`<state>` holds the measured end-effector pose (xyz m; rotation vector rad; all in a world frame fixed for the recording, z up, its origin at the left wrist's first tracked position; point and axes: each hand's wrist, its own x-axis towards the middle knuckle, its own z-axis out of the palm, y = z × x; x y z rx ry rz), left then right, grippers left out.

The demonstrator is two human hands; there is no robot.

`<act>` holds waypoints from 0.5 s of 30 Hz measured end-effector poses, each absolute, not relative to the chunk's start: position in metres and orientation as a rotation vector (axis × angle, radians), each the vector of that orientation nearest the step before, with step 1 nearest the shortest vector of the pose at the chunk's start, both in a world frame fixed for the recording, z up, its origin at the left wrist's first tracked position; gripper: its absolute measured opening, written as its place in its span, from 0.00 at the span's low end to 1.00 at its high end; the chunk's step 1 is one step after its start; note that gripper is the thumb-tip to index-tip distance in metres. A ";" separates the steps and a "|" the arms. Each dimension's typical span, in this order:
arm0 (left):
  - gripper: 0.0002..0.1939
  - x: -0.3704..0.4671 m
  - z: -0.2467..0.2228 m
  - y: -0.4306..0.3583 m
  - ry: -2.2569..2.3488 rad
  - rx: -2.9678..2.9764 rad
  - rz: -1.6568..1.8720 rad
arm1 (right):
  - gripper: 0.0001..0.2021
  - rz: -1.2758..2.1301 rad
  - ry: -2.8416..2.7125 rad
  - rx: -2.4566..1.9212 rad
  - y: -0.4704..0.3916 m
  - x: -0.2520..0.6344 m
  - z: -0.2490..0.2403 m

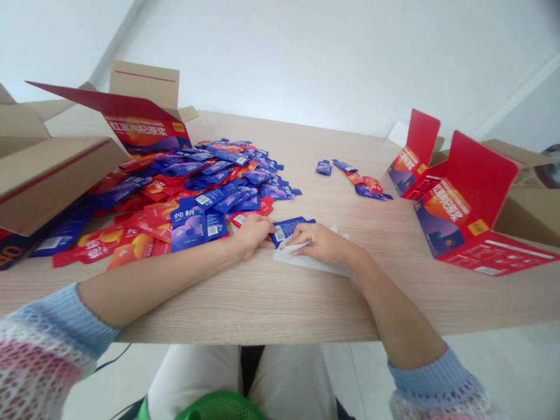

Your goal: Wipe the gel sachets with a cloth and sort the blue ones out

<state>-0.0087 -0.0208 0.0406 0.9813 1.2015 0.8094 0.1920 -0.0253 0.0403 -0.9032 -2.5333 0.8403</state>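
Note:
A blue sachet (286, 229) with a white label lies flat on the table between my hands. The fingers of my left hand (254, 234) are pinched at its left end. My right hand (321, 243) is closed on a white tissue (312, 259), which rests over the lower right part of the sachet and spreads on the tabletop. Left of my left hand, a heap of blue and red sachets (214, 175) spreads up to my forearm.
Open red cartons (144, 131) stand at the left, with a cardboard flap (56, 181) nearer me. More open red boxes (459, 227) stand at the right. Several loose sachets (371, 185) lie near them. The table (245, 315) ends just before my lap.

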 end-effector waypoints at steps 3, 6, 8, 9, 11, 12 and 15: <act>0.06 -0.007 0.041 -0.021 1.245 0.968 0.784 | 0.12 0.749 -2.498 -1.167 -0.015 0.213 0.040; 0.05 -0.008 0.041 -0.019 1.269 0.928 0.797 | 0.13 0.464 -2.344 -1.594 -0.005 0.232 0.039; 0.05 -0.009 0.040 -0.018 1.254 0.911 0.798 | 0.14 0.239 -2.169 -1.850 0.000 0.244 0.038; 0.06 -0.010 0.040 -0.017 1.250 0.909 0.792 | 0.14 0.149 -2.067 -1.948 0.002 0.250 0.038; 0.09 -0.010 0.039 -0.016 1.264 0.910 0.775 | 0.15 0.040 -1.873 -2.064 0.005 0.259 0.039; 0.11 -0.011 0.040 -0.016 1.273 0.911 0.770 | 0.15 0.017 -1.797 -2.074 0.005 0.262 0.039; 0.15 -0.010 0.042 -0.017 1.284 0.913 0.767 | 0.16 -0.013 -1.707 -1.955 0.003 0.254 0.039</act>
